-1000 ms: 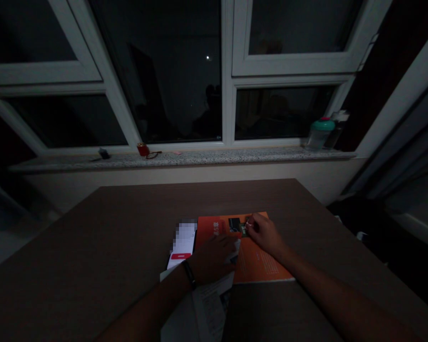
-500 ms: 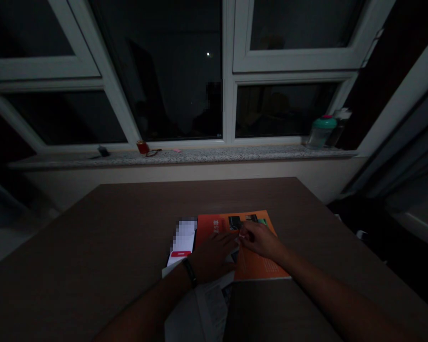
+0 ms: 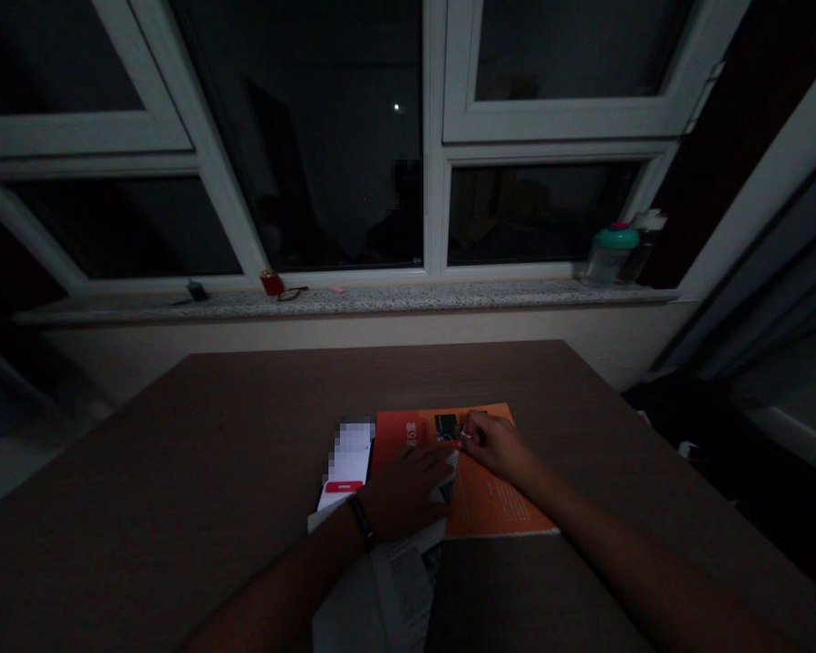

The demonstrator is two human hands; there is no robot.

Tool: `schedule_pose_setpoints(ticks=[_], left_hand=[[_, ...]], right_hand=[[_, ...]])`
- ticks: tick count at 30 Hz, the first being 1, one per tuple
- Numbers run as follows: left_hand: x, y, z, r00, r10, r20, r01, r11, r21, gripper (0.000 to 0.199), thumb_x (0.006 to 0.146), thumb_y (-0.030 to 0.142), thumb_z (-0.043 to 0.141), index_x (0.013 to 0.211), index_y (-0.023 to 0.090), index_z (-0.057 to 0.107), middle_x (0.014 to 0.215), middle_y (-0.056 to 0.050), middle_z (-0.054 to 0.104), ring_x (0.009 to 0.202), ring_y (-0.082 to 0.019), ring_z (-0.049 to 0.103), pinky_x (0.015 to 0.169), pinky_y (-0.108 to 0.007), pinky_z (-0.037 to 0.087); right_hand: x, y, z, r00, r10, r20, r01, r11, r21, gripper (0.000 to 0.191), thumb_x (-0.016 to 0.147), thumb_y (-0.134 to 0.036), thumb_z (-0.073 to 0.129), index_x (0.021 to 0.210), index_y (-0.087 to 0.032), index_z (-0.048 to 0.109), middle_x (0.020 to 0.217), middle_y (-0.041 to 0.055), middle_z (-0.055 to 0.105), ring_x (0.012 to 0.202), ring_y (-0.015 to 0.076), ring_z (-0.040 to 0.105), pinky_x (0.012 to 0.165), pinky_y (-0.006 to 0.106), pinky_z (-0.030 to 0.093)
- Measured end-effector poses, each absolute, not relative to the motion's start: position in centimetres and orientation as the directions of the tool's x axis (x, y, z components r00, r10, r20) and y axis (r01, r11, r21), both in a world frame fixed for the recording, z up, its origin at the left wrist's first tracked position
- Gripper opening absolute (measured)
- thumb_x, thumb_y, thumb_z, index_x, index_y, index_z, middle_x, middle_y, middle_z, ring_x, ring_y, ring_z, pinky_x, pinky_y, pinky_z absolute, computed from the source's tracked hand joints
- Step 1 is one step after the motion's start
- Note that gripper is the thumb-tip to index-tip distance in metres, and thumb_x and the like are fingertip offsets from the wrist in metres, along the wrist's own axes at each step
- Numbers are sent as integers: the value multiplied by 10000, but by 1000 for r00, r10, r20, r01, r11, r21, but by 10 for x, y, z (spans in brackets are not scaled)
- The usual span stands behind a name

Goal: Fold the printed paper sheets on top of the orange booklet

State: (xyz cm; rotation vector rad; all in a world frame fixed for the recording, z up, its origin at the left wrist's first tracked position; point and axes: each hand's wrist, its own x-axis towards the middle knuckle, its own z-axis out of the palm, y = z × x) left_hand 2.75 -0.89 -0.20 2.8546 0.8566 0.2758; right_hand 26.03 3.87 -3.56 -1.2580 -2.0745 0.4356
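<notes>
An orange booklet (image 3: 493,490) lies on the worktop (image 3: 245,435), right of centre. The left hand (image 3: 404,494) rests flat at its left edge, fingers together. The right hand (image 3: 500,451) has fingers bunched on the page; any grip cannot be told.

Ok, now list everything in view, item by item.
table: 1, brown, under the hands
orange booklet: 1, orange, on the table
printed paper: 1, white, at the booklet's near left edge
phone: 1, white screen with red button, partly blurred, left of the booklet
window: 1, white frame with dark panes, beyond the table
windowsill: 1, speckled grey, below the window
bottles: 2, one teal-capped, one white-capped, right end of the sill
small red object: 1, red, on the sill
left hand: 1, resting on the paper and booklet
wristband: 1, black, on the left wrist
right hand: 1, fingers on the booklet
</notes>
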Motion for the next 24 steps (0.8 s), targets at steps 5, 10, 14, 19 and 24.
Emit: schedule_pose_setpoints(ticks=[5,10,14,19,24], left_hand=[[28,-9,-2,815,563,133,534,-821,202,497,896,390,623,1329,214,454,1484,-93,416,1360,-271,364,1070,-465,326],[29,-8,-3,809,572,135,541,-815,208,549,885,384,638,1361,219,421,1465,-88,440,1338,-271,391,1062,-450,336],[28,-8,-3,814,564,139,533,-821,205,538,898,388,611,1369,216,416,1469,-108,430,1350,-282,377,1064,-464,330],[27,-8,-4,820,553,144,523,-828,202,455,911,396,595,1310,215,473,1488,-102,407,1359,-279,365,1063,-460,333],[26,-7,-6,820,554,146,523,-828,204,438,916,409,594,1293,217,480,1498,-97,393,1360,-284,362,1057,-475,338]], right_hand=[[255,29,-30,-405,857,320,603,513,-610,131,735,-112,604,714,-201,511,619,-45,536,566,112,506,539,190,311],[251,20,-23,-484,818,312,590,568,-573,149,713,-96,600,702,-197,492,656,-38,541,597,113,507,558,192,308],[249,22,-24,-456,828,326,652,560,-511,132,738,-102,577,706,-198,491,663,-29,548,615,122,521,567,203,294],[253,33,-29,-367,849,381,727,517,-452,103,781,-123,563,734,-199,512,715,-1,586,674,144,550,600,216,315],[259,42,-36,-275,879,390,720,457,-522,80,813,-171,556,765,-206,502,731,4,598,656,148,557,602,219,352]])
